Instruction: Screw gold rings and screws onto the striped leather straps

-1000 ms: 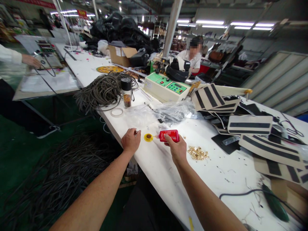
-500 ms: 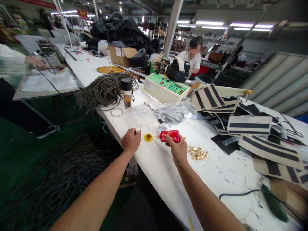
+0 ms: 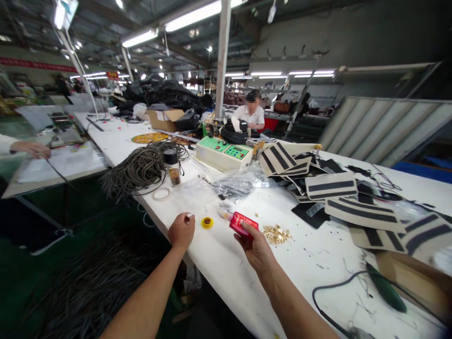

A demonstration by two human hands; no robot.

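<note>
A red glue bottle [image 3: 243, 224] with printed white lettering is held in my right hand [image 3: 254, 245], its pale nozzle pointing left and slightly up. The nozzle is a little right of a small round yellow dish [image 3: 202, 226], which has something dark brown in it. My left hand [image 3: 181, 230] is closed at the table edge, just left of the dish. A small white thing [image 3: 189, 215] shows at its fingertips, too small to name. Close to my right hand lies a heap of small gold metal pieces [image 3: 277, 234].
A clear jar with a black lid [image 3: 173, 168] stands beside coiled dark cord [image 3: 139, 169]. Behind are plastic bags [image 3: 240, 182] and a green-topped machine [image 3: 222, 153]. Striped panels [image 3: 332, 186] and a dark green-handled tool [image 3: 386, 288] lie right. Two people work nearby.
The camera view has tipped up and turned right. The bottle has drawn back from the yellow dish, its nozzle now tilted slightly upward. My left hand stays closed beside the dish.
</note>
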